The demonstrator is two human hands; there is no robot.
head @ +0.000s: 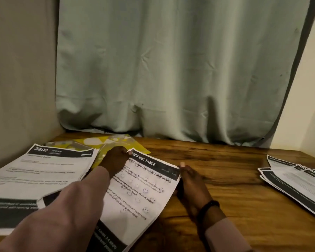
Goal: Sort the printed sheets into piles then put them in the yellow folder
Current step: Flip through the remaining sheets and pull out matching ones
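"Dressing Table" sheet (pixel 145 186): pinched at top corner by left hand (pixel 115 160), gripped at right edge by right hand (pixel 187 180); apparently lifted for sorting. Yellow folder (pixel 105 144): flat behind, part-covered by "Kitchen" pile (pixel 42 170). Second pile (pixel 295 180): far right.

The yellow patterned plastic folder (pixel 105 142) lies mostly hidden under the white printed sheet headed "3800 KITCHEN" (pixel 44 170) and the left hand (pixel 115 160). That sheet's body text is too blurred to read, and its lower part runs off the left edge. The fanned pile of black-banded printed sheets (pixel 295 180) is cut by the right edge, its print too small to make out. The right hand (pixel 191 182) hides its own fingertips behind the "DRESSING TABLE" sheet (pixel 144 193).
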